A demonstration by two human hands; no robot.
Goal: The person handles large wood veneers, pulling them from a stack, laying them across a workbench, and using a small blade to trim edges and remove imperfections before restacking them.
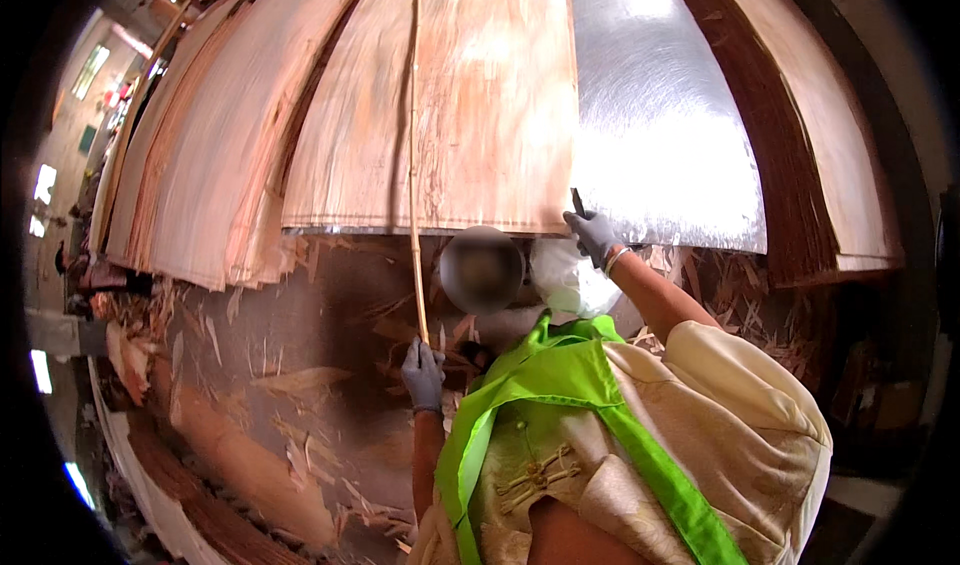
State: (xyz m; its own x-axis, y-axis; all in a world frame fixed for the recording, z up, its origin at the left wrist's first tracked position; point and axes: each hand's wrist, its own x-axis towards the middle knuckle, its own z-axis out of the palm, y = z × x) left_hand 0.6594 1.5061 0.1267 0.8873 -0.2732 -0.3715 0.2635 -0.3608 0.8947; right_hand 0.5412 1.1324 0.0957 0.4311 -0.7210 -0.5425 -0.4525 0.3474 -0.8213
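My left hand [423, 375], in a grey glove, is closed around the lower end of a long thin bamboo pole [414, 195]. The pole stretches away from me over a pale wood veneer sheet [495, 115], its far end past the top of the view. My right hand [594, 235], gloved too, is at the sheet's near right corner. Its fingers are closed on a short dark tool [577, 202] whose kind I cannot make out. Beside the sheet, on the right, lies the bare shiny metal tabletop [665, 135].
Stacked veneer sheets [235, 135] stand to the left of the table. Another stack [835, 135] with dark reddish edges is on the right. Torn veneer scraps [300, 380] litter the floor around me. A white crumpled thing [572, 277] shows below the table's near edge.
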